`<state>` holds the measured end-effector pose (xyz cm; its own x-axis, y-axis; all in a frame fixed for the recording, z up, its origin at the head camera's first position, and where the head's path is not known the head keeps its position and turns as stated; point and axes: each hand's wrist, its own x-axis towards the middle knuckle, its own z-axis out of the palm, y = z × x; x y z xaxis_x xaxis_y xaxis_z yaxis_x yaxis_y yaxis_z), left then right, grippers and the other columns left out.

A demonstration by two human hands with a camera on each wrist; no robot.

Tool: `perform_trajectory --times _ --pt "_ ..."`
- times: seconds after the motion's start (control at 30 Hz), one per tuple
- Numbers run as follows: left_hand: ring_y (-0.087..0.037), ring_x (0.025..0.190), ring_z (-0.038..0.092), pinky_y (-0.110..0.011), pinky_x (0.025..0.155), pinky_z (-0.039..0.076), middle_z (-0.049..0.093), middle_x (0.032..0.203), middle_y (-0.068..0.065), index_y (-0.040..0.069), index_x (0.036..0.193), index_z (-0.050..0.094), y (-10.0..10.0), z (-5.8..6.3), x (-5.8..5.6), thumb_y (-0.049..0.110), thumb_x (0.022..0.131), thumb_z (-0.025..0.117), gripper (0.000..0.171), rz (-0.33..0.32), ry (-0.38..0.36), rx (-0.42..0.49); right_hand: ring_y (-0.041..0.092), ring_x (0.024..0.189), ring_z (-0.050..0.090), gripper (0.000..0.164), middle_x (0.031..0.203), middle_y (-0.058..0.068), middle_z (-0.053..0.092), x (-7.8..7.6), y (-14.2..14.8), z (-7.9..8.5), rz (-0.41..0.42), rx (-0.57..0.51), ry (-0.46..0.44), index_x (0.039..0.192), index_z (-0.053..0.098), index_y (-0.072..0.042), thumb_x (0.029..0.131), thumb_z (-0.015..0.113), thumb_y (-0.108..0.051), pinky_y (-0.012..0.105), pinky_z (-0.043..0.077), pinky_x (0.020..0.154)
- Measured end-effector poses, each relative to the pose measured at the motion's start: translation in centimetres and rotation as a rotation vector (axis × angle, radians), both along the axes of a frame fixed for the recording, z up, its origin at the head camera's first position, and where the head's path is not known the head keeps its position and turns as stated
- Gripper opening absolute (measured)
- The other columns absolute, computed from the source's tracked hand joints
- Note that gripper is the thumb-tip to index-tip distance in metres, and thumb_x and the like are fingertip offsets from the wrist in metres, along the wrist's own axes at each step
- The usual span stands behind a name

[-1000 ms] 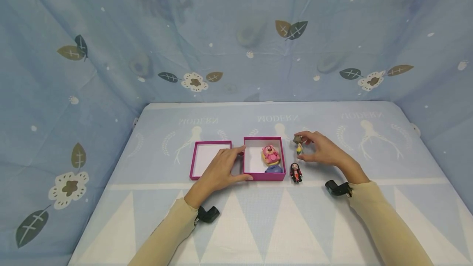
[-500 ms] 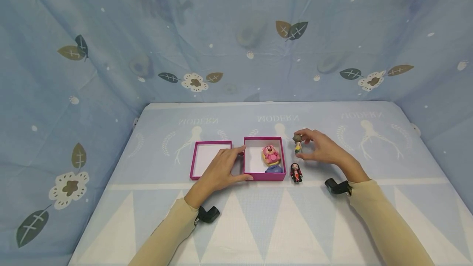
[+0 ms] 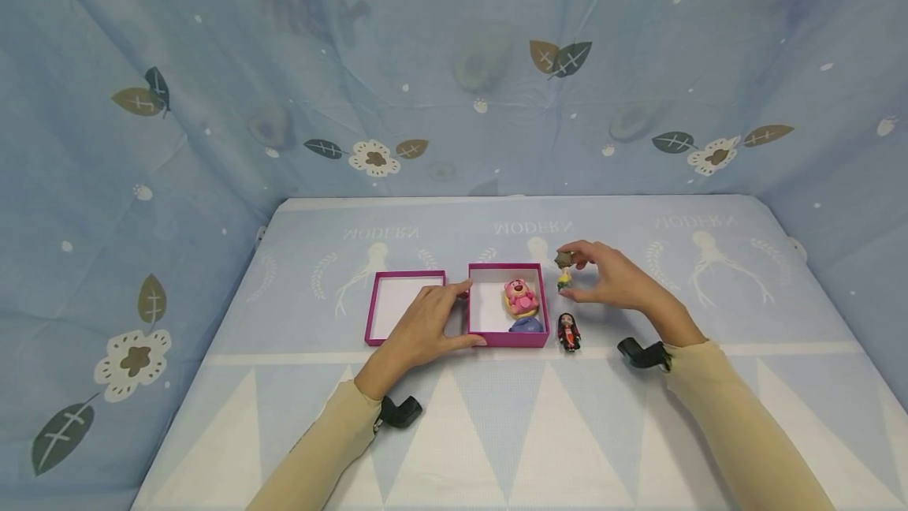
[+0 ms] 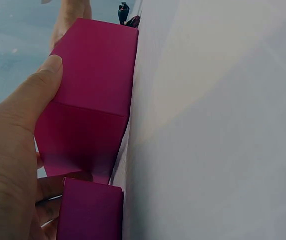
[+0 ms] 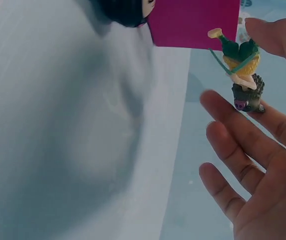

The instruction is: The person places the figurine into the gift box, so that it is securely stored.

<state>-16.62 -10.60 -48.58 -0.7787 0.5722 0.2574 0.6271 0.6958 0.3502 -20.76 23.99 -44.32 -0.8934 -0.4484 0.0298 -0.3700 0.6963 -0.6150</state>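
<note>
My left hand (image 3: pixel 423 326) holds the left side of a magenta box (image 3: pixel 509 341). Its thumb presses the front wall, as the left wrist view shows on the box (image 4: pixel 98 70). Inside lie a pink bear figurine (image 3: pixel 521 298) and a blue-purple item (image 3: pixel 526 325), partly hidden by the front wall. Just off the box's right side, my right hand (image 3: pixel 615 278) pinches a small figurine (image 3: pixel 563 260) with a grey head and a yellow-green lower body. In the right wrist view this figurine (image 5: pixel 245 70) sits between thumb and fingers, head downward in that picture.
A magenta lid (image 3: pixel 396 302) with a white inside lies left of the box, partly behind my left hand. A black-haired figurine (image 3: pixel 568 332) in dark and red clothes lies right of the box. Patterned cloth covers the table (image 3: pixel 454 432), and a blue curtain (image 3: pixel 440 61) stands behind.
My right hand has moved slightly left and up with the grey-headed figurine, closer to the box's right wall. The left hand, box and lid stay where they were.
</note>
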Motion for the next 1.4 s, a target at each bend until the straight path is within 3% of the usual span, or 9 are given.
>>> perform_trajectory --times 0.2,0.4,0.7,1.03,1.4 --pt "-0.017 0.12 0.056 -0.037 0.106 0.04 0.059 0.136 -0.003 0.01 0.148 0.04 0.0 0.0 0.0 0.066 0.076 0.072 0.097 -0.004 -0.004 -0.001 0.032 0.109 0.052 0.068 0.122 0.006 0.061 -0.2 -0.2 0.0 0.03 -0.045 0.058 0.132 0.057 -0.008 0.074 0.086 -0.029 0.057 0.043 0.093" --pt "-0.017 0.12 0.056 -0.037 0.106 0.04 0.059 0.137 -0.002 0.01 0.148 0.04 0.0 0.0 0.0 0.065 0.076 0.072 0.097 -0.002 -0.015 -0.003 0.032 0.121 0.049 0.066 0.128 0.009 0.057 -0.2 -0.5 0.0 0.064 -0.097 0.103 0.129 0.058 -0.009 0.073 0.087 -0.028 0.061 0.039 0.101" --pt "-0.018 0.12 0.056 -0.037 0.107 0.039 0.058 0.137 -0.002 0.01 0.148 0.04 0.1 0.1 0.1 0.066 0.076 0.071 0.097 0.004 -0.032 -0.006 0.037 0.13 0.043 0.067 0.137 0.014 0.051 -0.3 -1.4 0.2 0.084 -0.112 0.099 0.131 0.058 -0.011 0.073 0.087 -0.027 0.07 0.024 0.106" --pt "-0.018 0.118 0.056 -0.037 0.105 0.04 0.059 0.135 -0.002 0.01 0.148 0.04 0.0 0.0 0.0 0.066 0.075 0.072 0.097 0.005 -0.029 -0.005 0.037 0.131 0.041 0.068 0.138 0.013 0.049 0.0 -1.6 0.8 0.069 -0.115 0.091 0.133 0.057 -0.011 0.073 0.086 -0.028 0.069 0.026 0.106" --pt "-0.018 0.119 0.056 -0.037 0.106 0.04 0.059 0.136 -0.002 0.01 0.148 0.041 0.0 0.0 0.0 0.066 0.076 0.072 0.097 -0.001 -0.024 -0.005 0.036 0.132 0.04 0.064 0.14 0.012 0.049 0.0 -3.2 1.1 0.111 -0.137 0.079 0.131 0.06 -0.013 0.075 0.085 -0.028 0.068 0.025 0.108"
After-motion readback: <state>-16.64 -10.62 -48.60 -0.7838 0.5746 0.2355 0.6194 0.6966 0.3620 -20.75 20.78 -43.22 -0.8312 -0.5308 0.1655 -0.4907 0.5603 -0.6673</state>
